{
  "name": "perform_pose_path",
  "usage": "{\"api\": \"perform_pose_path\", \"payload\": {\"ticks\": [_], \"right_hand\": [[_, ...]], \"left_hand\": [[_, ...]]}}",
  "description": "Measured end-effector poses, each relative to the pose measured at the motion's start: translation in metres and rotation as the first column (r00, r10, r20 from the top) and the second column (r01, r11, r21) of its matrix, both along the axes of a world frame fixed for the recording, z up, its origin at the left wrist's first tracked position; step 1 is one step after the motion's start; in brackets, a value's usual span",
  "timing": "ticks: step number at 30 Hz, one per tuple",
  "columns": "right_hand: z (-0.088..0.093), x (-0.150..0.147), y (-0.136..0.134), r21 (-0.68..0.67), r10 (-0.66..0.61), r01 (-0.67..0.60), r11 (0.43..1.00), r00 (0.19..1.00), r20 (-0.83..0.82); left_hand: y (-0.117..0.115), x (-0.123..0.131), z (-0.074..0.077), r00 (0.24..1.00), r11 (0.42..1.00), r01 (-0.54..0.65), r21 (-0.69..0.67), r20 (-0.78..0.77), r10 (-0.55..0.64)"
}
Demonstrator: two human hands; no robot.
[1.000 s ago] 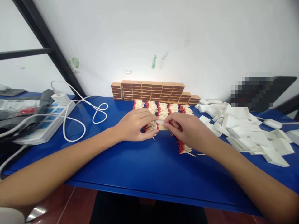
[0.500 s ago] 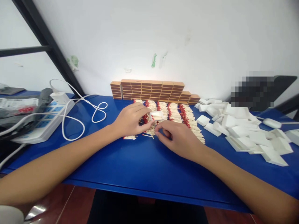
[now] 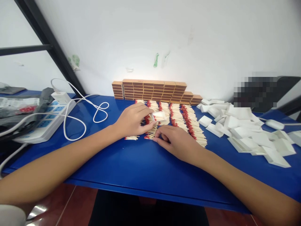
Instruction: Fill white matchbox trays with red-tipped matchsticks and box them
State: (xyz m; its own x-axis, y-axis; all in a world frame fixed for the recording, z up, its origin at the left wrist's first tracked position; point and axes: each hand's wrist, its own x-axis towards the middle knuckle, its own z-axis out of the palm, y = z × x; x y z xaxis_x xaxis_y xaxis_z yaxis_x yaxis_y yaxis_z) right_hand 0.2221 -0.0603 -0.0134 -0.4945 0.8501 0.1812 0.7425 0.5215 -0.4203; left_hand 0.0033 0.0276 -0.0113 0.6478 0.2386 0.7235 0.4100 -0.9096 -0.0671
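Between the thumb and fingers of my left hand [image 3: 135, 121] is a small white tray [image 3: 160, 116] with some red-tipped matches in it. My right hand [image 3: 176, 139] is just below and to the right of it, its fingertips pinched at the near end of a row of matches [image 3: 150, 133]. Whether a match is between those fingertips is too small to tell. More rows of red-headed matches [image 3: 194, 127] lie side by side on the blue table [image 3: 141, 169], partly hidden by both hands.
Brown matchboxes [image 3: 154, 89] stand stacked along the wall. White trays [image 3: 249, 128] are heaped at the right, near a dark object [image 3: 284, 91]. On the left are a power strip [image 3: 49, 121], a looping white cable [image 3: 86, 125] and plastic bags [image 3: 21, 108].
My right hand has moved slightly down and left, its fingertips now lower at the row's near end. A loose slanted match there no longer shows. My left hand still holds the tray.
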Motion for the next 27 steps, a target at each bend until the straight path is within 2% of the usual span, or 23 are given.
{"api": "perform_pose_path", "payload": {"ticks": [16, 21, 27], "right_hand": [[0.0036, 0.0036, -0.0026, -0.032, 0.119, -0.120, 0.992, 0.992, -0.032], [0.0031, 0.0028, -0.0033, -0.026, 0.077, -0.077, 0.997, 0.997, 0.008], [0.0020, 0.0030, -0.0040, 0.006, 0.082, -0.083, 0.997, 0.996, 0.034]], "left_hand": [[-0.0014, 0.0000, 0.0007, 1.000, 1.000, 0.016, -0.013, -0.014, -0.017], [-0.0009, -0.0002, 0.0002, 1.000, 1.000, 0.025, -0.006, -0.008, -0.025], [0.0002, -0.0008, -0.0009, 1.000, 1.000, 0.022, 0.008, -0.012, -0.022]]}}
